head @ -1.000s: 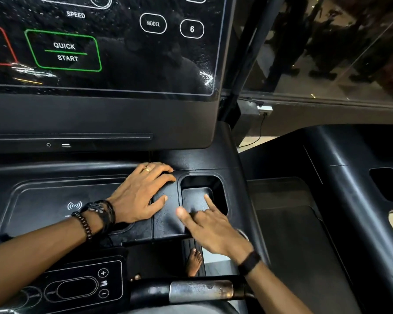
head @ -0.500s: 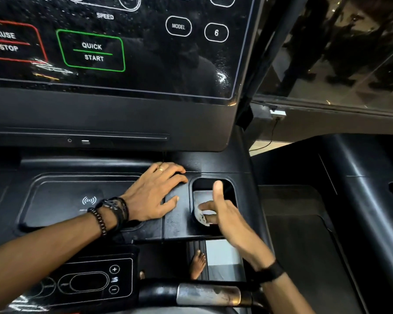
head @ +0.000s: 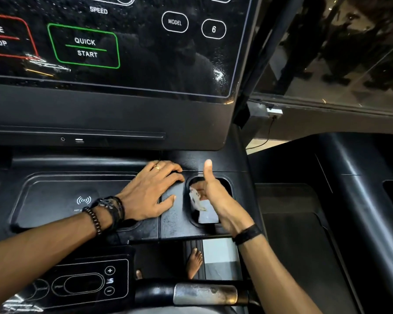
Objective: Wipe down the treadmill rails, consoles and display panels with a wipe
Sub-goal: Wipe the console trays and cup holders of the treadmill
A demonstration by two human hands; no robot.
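Console tray (head: 55, 184) below display panel (head: 127, 64), cup holder (head: 225, 184) at tray's right end.
Left hand (head: 150, 193) flat on tray, just left of cup holder. Right hand (head: 216, 200) in the holder with wipe (head: 196, 201). Handlebar (head: 204, 294) nearest camera, control pad (head: 86, 283) to its left. Neighbouring treadmill (head: 340, 200) at right.

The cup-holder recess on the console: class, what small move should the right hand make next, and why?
Probably sweep the wipe along the inner wall of the cup-holder recess. The right hand holds the wipe with its fingers down inside the recess, thumb raised, while the left hand rests flat on the console beside it, seemingly bracing. The recess looks like the surface being wiped.
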